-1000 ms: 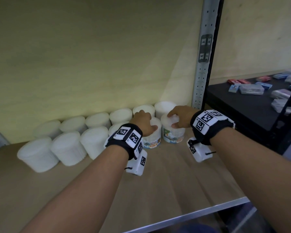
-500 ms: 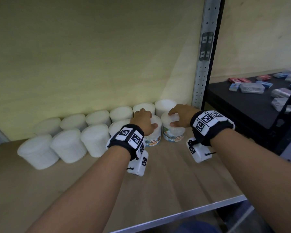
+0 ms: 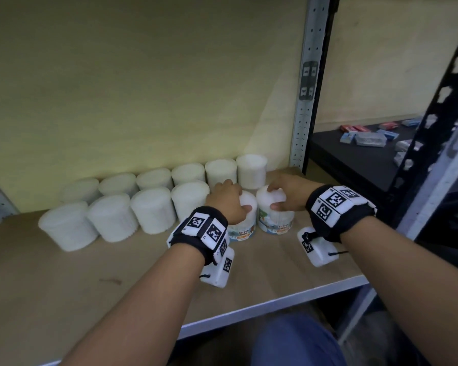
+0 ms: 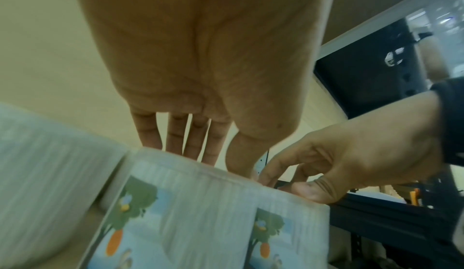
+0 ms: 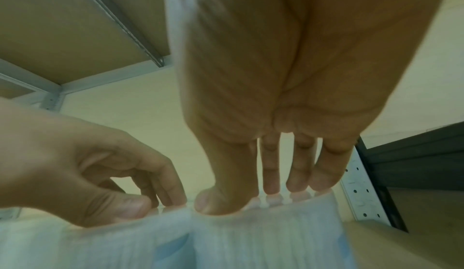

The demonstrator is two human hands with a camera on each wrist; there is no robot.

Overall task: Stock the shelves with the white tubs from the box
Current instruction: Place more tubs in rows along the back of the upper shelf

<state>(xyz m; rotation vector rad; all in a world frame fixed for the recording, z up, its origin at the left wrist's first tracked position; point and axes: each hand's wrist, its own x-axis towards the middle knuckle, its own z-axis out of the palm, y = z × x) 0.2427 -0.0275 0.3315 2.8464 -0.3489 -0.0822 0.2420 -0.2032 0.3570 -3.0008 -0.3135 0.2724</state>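
Two white tubs with "Cotton Buds" labels stand side by side on the wooden shelf (image 3: 275, 270), at the right end of the front row. My left hand (image 3: 235, 196) grips the left tub (image 3: 245, 229) from above, thumb on the near rim and fingers over the far rim. My right hand (image 3: 273, 197) grips the right tub (image 3: 276, 221) the same way. The left wrist view shows my left hand (image 4: 218, 154) on its tub (image 4: 200, 204). The right wrist view shows my right hand (image 5: 251, 200) on the right tub's (image 5: 263, 233) rim.
Several more white tubs stand in a back row (image 3: 188, 174) against the wall and a front row (image 3: 151, 210) to the left. A perforated metal post (image 3: 306, 101) bounds the shelf on the right. Beyond it, a black shelf (image 3: 354, 159) holds small packets (image 3: 369, 138).
Both hands stay on the same two tubs, which stand in the same spot on the shelf. Only my view has shifted a little.
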